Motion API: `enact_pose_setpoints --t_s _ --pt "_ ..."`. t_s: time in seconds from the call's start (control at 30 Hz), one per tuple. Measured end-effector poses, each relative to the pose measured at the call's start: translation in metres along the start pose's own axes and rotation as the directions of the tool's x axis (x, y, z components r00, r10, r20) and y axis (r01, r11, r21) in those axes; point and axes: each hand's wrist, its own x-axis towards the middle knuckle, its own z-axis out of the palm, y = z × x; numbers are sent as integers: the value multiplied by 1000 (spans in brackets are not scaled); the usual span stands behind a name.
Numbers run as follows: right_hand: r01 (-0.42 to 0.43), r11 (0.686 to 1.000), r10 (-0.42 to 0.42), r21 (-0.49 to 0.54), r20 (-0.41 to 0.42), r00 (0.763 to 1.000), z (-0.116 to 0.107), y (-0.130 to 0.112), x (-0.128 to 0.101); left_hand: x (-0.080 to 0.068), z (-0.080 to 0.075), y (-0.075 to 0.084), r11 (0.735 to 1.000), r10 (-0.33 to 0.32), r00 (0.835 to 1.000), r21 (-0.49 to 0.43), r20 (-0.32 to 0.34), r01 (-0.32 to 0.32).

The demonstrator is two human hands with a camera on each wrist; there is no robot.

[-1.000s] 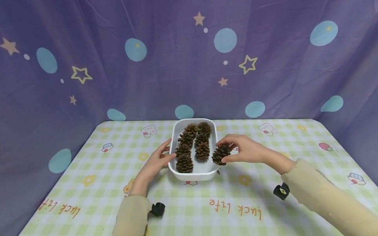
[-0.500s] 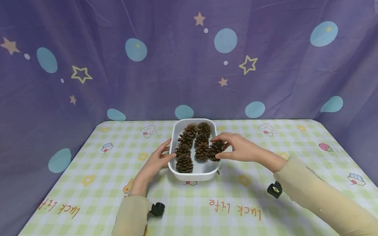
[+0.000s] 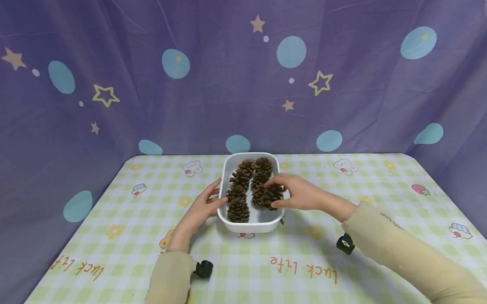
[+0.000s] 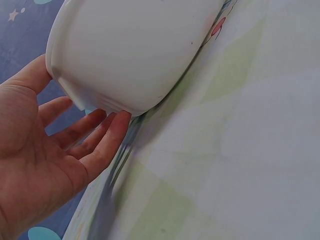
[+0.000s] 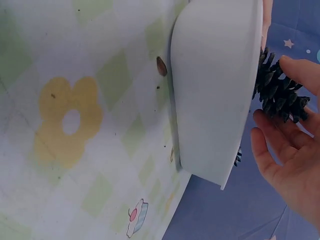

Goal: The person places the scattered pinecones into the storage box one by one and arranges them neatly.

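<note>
A white rectangular tray on the checked tablecloth holds several brown pine cones. My right hand grips one pine cone between thumb and fingers, over the tray's right side. In the right wrist view that pine cone shows above the tray wall, against my right hand. My left hand rests against the tray's left side with thumb and fingers spread along the wall. The left wrist view shows my left hand touching the tray from below its rim.
The table carries a green-checked cloth with cartoon prints and "luck life" lettering. A purple star-patterned curtain closes off the back and both sides. A small brown scale or chip lies beside the tray.
My right hand has carried the pine cone leftward, from beside the tray's right rim to over the tray among the other cones. My left hand has stayed on the tray's left side.
</note>
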Motion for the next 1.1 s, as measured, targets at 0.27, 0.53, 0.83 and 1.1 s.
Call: enact_pose_setpoints --t_s 0.27,0.53,0.83,1.1 --pt "31 996 -28 -79 31 999 10 1 5 2 0 -5 1000 12 1000 25 -14 -12" --pt "28 994 -22 -108 58 998 12 -1 10 -11 4 18 999 -21 1000 24 -2 21" --pt "11 996 -4 -84 88 996 19 -3 11 -11 4 18 1000 -25 1000 13 0 25" --pt "19 996 -11 -90 89 996 24 -4 14 -11 3 17 1000 -17 1000 17 0 17"
